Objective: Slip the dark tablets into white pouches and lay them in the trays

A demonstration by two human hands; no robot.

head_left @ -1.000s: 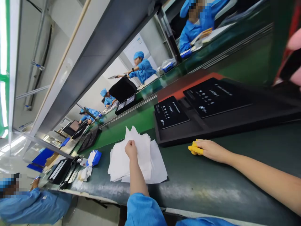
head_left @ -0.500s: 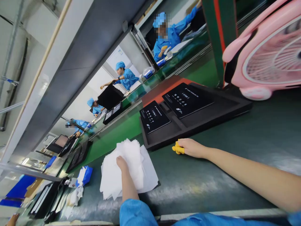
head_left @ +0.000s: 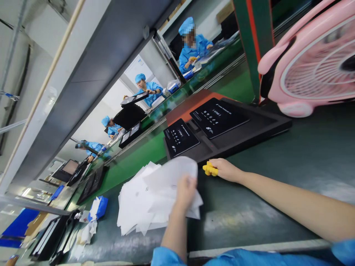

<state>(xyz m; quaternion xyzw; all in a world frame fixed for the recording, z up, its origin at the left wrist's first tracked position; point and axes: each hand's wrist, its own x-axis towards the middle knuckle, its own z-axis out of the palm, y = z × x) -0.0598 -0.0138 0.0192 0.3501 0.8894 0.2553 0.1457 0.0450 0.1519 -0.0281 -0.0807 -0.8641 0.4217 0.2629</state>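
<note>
My left hand (head_left: pixel 186 191) is closed on a white sheet (head_left: pixel 173 173), lifted off a loose stack of white sheets (head_left: pixel 138 201) on the dark green bench. My right hand (head_left: pixel 226 169) rests on the bench at the front edge of a black tray (head_left: pixel 249 131), its fingertips wearing yellow finger cots (head_left: pixel 210 169) and curled together. Two black printed panels lie in the tray, a small panel (head_left: pixel 181 137) and a larger panel (head_left: pixel 217 116).
A pink fan (head_left: pixel 313 70) stands at the right behind the tray. A green conveyor (head_left: pixel 138 155) runs behind the bench. Blue and white cloths (head_left: pixel 95 212) and black trays (head_left: pixel 50 236) lie at the left. Several workers in blue sit across the line.
My left hand has pulled one sheet up off the stack and moved right toward the tray. My right hand has stayed at the tray's edge. The view swung right earlier.
</note>
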